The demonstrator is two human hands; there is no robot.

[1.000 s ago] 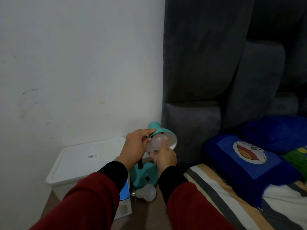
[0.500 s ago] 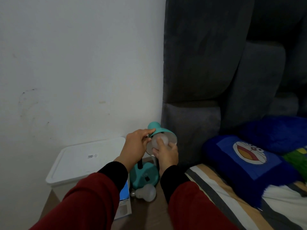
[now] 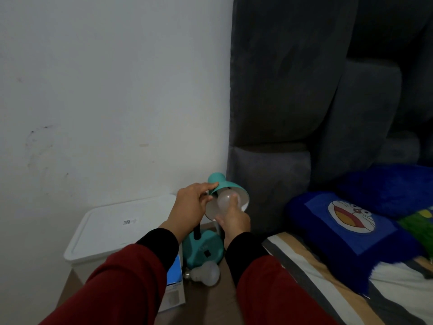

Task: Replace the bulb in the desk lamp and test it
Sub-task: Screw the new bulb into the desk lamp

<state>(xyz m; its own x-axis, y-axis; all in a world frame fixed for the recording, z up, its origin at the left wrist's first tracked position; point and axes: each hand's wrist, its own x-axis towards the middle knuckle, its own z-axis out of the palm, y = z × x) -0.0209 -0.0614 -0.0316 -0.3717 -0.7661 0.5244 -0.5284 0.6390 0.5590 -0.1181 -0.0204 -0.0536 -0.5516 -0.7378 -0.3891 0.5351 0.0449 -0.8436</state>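
Observation:
A teal desk lamp stands on a brown table, its base (image 3: 203, 249) low between my forearms and its shade (image 3: 221, 182) tilted towards me. My left hand (image 3: 191, 206) grips the shade's left rim. My right hand (image 3: 234, 218) holds a frosted white bulb (image 3: 225, 200) at the mouth of the shade; whether its screw end sits in the socket is hidden. A second white bulb (image 3: 206, 273) lies on its side on the table in front of the lamp base.
A white lidded plastic bin (image 3: 112, 228) stands left of the lamp against the wall. A blue-and-white bulb box (image 3: 174, 289) lies under my left forearm. A grey padded headboard (image 3: 281, 113) and a bed with a blue cartoon pillow (image 3: 351, 221) fill the right.
My right hand pushed the bulb deeper into the shade half a second ago, and now the bulb stands out more at the shade's mouth, with my fingers shifted on it. My left hand stays on the shade.

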